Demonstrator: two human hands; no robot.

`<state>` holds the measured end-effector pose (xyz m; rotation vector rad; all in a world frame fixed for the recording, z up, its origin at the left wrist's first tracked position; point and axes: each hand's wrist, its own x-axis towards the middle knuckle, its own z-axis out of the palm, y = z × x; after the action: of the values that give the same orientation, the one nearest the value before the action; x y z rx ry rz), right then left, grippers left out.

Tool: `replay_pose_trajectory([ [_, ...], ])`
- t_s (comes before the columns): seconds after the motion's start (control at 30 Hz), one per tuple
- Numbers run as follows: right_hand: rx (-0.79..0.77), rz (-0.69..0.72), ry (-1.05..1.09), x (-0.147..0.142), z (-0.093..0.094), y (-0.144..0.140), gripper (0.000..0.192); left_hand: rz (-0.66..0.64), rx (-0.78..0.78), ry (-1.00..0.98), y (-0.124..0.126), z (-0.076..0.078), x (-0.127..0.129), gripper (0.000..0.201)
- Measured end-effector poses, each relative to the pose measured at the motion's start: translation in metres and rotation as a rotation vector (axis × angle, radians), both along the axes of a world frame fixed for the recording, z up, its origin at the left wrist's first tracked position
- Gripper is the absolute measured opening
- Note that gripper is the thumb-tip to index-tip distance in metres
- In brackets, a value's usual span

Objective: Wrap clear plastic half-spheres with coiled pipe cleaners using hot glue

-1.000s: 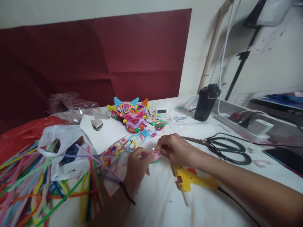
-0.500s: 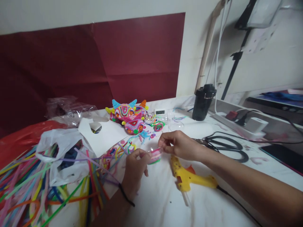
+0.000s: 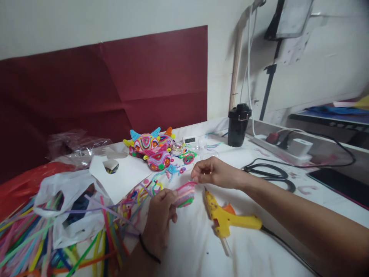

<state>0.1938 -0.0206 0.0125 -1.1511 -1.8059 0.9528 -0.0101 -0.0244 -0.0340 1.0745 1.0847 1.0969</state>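
Observation:
Between the thumb and fingers of my left hand [image 3: 163, 206] is a small striped pipe-cleaner piece [image 3: 186, 194], with pink, white and green rows. Its upper edge is a bright pink strand that runs to the fingertips of my right hand [image 3: 209, 172], which are pinched at its end. The pinch itself is partly hidden. Just below my right hand lies a yellow hot glue gun [image 3: 227, 217] on its side, its nozzle facing away from me and a clear glue stick poking out of its back.
Loose pipe cleaners [image 3: 31, 234] and a white plastic bag [image 3: 72, 207] fill the left. Behind stand colourful animal-like figures [image 3: 152, 150], a white cut-out sheet [image 3: 121, 173], a small digital display [image 3: 189, 140] and a black cup [image 3: 238, 125]. Right: coiled cable [image 3: 273, 177], power strip [image 3: 276, 148], phone [image 3: 340, 186].
The camera view has shifted, so the scene sits further left. My hands have moved slightly apart, and more of the striped piece shows between them, tilted up toward the right.

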Motion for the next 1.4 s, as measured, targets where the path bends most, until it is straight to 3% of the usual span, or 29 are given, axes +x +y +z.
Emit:
replay_pose_trajectory([
  [0.37,0.079,-0.035,-0.157,-0.006,-0.002,-0.008,0.007,-0.016,-0.023,0.017,-0.001,0.001,0.0,0.028],
  [0.57,0.15,-0.129,-0.197,-0.005,-0.006,-0.014,0.012,-0.05,0.013,0.094,0.001,0.0,0.002,0.024],
  [0.87,0.204,-0.198,-0.193,0.011,0.003,-0.015,0.01,-0.047,0.02,0.066,0.001,0.0,0.003,0.025],
  [1.17,0.003,-0.239,-0.37,0.065,-0.034,-0.018,0.012,-0.015,0.013,-0.135,0.001,-0.005,0.005,0.038],
  [1.4,0.077,-0.279,-0.552,0.073,-0.047,-0.021,0.016,-0.031,0.026,-0.065,0.003,-0.006,0.006,0.029],
])
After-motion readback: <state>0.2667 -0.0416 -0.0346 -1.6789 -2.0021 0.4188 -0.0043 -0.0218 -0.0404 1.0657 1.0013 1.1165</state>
